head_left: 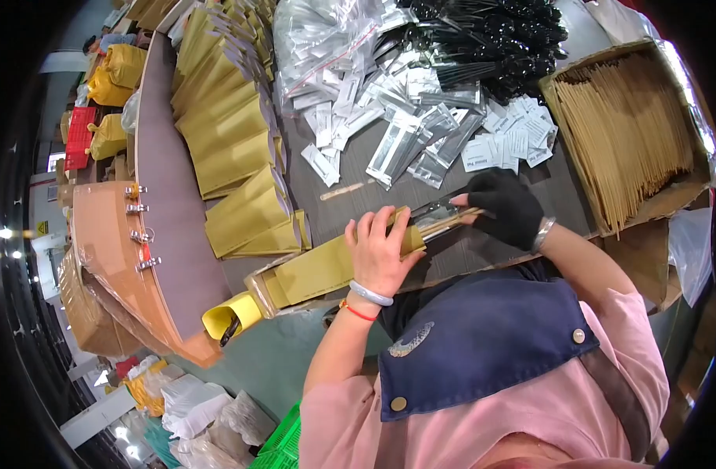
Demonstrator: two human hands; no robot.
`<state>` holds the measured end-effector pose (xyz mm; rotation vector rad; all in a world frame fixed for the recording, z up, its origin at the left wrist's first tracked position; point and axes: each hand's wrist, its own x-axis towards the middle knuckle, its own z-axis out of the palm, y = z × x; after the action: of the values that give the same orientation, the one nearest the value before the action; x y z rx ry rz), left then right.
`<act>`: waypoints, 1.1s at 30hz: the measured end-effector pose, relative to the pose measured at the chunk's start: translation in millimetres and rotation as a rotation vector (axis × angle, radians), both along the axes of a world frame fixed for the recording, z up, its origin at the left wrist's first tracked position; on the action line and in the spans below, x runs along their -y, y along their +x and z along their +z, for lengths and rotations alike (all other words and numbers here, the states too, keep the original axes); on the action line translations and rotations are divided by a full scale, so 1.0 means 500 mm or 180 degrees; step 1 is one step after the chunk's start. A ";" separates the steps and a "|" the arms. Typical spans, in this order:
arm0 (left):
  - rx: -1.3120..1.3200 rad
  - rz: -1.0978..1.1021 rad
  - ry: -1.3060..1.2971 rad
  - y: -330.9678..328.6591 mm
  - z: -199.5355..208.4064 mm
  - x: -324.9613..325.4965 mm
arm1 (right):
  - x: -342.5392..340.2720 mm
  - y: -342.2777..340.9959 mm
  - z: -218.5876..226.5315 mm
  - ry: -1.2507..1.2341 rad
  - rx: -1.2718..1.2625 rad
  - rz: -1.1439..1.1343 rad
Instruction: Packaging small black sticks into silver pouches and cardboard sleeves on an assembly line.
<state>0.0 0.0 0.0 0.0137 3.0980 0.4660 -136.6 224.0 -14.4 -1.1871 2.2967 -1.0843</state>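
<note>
My left hand, bare, with a pale bracelet and a red cord at the wrist, grips the end of a gold paper sleeve at the table's near edge. Its fingers curl over the top and the thumb is on the near side. My right hand, in a black fingerless glove, pinches thin wooden sticks together with a clear and black item. Their left ends meet the sleeve's mouth; how deep they sit is hidden. Beyond my left hand lies a flat wooden stick.
Flat gold sleeves are stacked at left. Silver sachets, white packets and black plastic utensils cover the far side. A carton of wooden sticks stands at right. A yellow container hangs off the near left corner.
</note>
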 end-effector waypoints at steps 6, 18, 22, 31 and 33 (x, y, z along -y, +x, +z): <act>-0.0047 0.0008 0.0045 -0.009 0.001 -0.002 | -0.007 -0.011 -0.043 0.0148 -0.0823 0.0070; -0.0203 -0.0081 0.0155 -0.021 -0.001 -0.026 | 0.033 0.015 -0.033 0.0038 0.0122 0.0235; -0.0151 -0.0114 0.0246 -0.020 0.005 -0.025 | -0.055 -0.005 -0.051 -0.0178 0.0616 -0.0427; -0.0051 -0.0359 0.0172 -0.041 0.011 -0.027 | 0.047 0.077 -0.077 -0.0737 0.0898 -0.0798; -0.0114 -0.0385 0.0172 -0.050 0.008 -0.038 | 0.047 0.085 -0.105 -0.0729 0.1495 -0.0831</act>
<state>-25.0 18.8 3.9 0.2108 3.0949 0.5507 -93.9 200.8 -66.8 -0.6162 2.0265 -1.5627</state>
